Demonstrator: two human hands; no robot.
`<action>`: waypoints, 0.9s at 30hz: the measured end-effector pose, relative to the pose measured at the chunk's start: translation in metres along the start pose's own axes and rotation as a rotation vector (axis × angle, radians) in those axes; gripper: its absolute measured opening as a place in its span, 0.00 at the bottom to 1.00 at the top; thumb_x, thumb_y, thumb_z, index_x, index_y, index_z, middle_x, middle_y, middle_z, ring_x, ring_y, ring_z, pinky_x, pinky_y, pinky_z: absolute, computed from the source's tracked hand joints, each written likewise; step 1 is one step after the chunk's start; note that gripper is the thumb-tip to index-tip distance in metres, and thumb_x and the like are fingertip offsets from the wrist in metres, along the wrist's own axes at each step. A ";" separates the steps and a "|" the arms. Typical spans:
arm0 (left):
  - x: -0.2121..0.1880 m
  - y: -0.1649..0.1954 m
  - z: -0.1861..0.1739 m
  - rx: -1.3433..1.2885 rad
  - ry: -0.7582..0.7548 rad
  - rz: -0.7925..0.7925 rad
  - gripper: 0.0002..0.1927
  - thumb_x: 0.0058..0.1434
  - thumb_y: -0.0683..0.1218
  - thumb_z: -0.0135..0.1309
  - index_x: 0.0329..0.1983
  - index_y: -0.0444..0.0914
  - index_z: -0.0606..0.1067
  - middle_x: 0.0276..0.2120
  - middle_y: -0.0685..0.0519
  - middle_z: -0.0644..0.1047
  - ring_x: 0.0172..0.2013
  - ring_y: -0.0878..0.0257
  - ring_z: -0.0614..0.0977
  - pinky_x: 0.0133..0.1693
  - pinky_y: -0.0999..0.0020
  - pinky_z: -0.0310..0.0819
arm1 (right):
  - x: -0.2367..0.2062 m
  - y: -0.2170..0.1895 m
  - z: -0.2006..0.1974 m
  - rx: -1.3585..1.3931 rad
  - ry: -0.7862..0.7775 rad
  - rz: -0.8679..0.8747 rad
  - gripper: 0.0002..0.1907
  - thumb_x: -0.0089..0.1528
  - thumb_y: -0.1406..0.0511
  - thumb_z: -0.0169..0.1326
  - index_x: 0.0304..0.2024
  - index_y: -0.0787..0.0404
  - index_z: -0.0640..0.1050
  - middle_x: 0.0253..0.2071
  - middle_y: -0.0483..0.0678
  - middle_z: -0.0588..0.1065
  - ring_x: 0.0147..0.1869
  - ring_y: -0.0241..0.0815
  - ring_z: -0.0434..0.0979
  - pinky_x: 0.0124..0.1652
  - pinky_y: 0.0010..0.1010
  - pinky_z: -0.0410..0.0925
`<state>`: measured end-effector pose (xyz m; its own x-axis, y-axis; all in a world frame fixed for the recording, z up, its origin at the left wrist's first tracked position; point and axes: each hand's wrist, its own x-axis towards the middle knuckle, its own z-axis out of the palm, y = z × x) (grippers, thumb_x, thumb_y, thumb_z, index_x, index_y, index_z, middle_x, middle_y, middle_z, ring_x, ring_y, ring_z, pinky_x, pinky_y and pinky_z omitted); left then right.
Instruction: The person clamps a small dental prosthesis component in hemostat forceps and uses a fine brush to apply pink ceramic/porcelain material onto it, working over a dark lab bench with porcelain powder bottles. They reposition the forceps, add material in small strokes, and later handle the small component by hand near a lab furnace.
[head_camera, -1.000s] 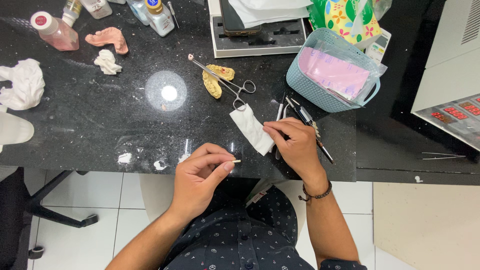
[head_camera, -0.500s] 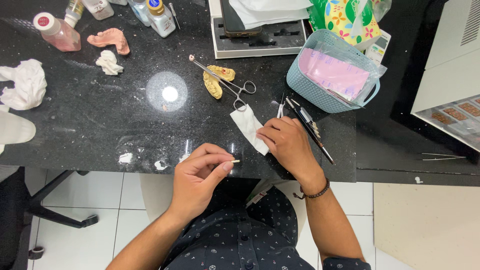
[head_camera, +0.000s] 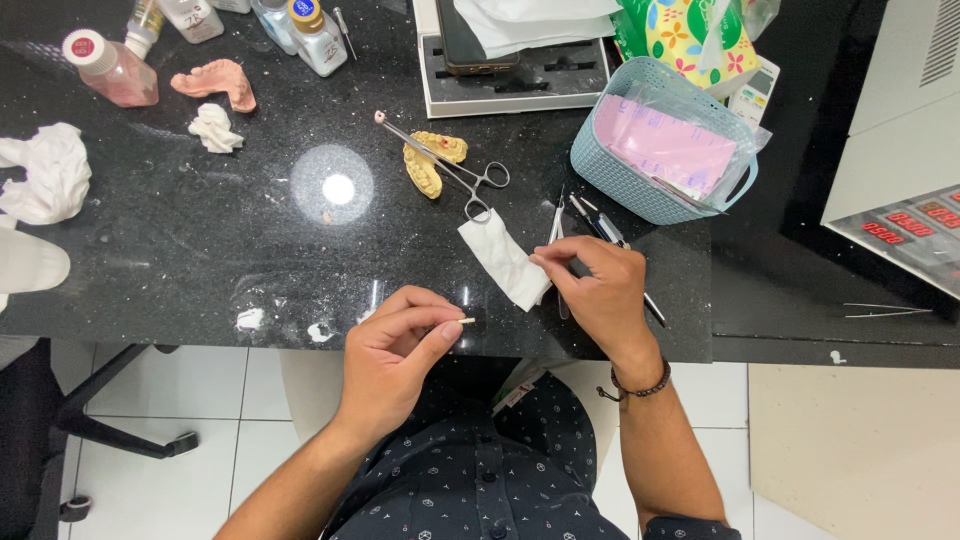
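Observation:
My left hand (head_camera: 395, 345) pinches a tiny pale piece (head_camera: 466, 321) between thumb and fingertips at the front edge of the black counter (head_camera: 200, 250). My right hand (head_camera: 598, 288) rests on the counter with its fingers closed over thin metal tools (head_camera: 600, 222), its fingertips touching a folded white tissue (head_camera: 503, 258). Behind the tissue lie yellow plaster dental casts (head_camera: 430, 160) with metal forceps (head_camera: 455, 170) laid across them.
A light blue basket (head_camera: 640, 195) holding pink sheets stands at the right. Small bottles (head_camera: 110, 70), a pink denture cast (head_camera: 215, 80) and crumpled tissues (head_camera: 45, 175) sit at the left. A white tray (head_camera: 520, 85) is at the back. White crumbs (head_camera: 250, 318) dot the front edge.
My right hand has slid up and right, off the tissue and onto the thin metal tools. My left hand keeps its pinch in the same place.

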<state>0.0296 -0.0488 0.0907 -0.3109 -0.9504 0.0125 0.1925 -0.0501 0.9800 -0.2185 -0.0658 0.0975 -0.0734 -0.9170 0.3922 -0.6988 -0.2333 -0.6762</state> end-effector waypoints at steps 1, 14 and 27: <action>0.000 0.000 0.000 0.012 0.005 -0.004 0.05 0.65 0.36 0.59 0.42 0.30 0.82 0.42 0.51 0.79 0.42 0.68 0.78 0.44 0.75 0.73 | 0.001 -0.001 0.000 -0.006 -0.012 -0.009 0.06 0.57 0.71 0.67 0.36 0.64 0.83 0.33 0.50 0.82 0.34 0.39 0.83 0.33 0.26 0.72; 0.000 0.000 -0.003 0.013 0.021 -0.031 0.05 0.65 0.37 0.59 0.42 0.31 0.82 0.43 0.52 0.78 0.41 0.70 0.78 0.42 0.77 0.74 | 0.004 -0.006 0.004 0.019 -0.042 0.006 0.05 0.58 0.71 0.66 0.38 0.64 0.85 0.32 0.50 0.82 0.29 0.37 0.82 0.29 0.25 0.69; -0.001 -0.002 -0.002 -0.019 0.028 -0.031 0.06 0.65 0.36 0.59 0.43 0.31 0.82 0.43 0.52 0.78 0.39 0.70 0.78 0.40 0.77 0.74 | 0.001 -0.002 0.004 0.077 -0.055 0.048 0.06 0.57 0.70 0.66 0.37 0.64 0.84 0.31 0.49 0.83 0.31 0.35 0.82 0.30 0.23 0.71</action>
<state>0.0308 -0.0483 0.0880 -0.2908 -0.9565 -0.0239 0.2007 -0.0854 0.9759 -0.2140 -0.0678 0.0968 -0.0646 -0.9436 0.3248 -0.6385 -0.2111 -0.7401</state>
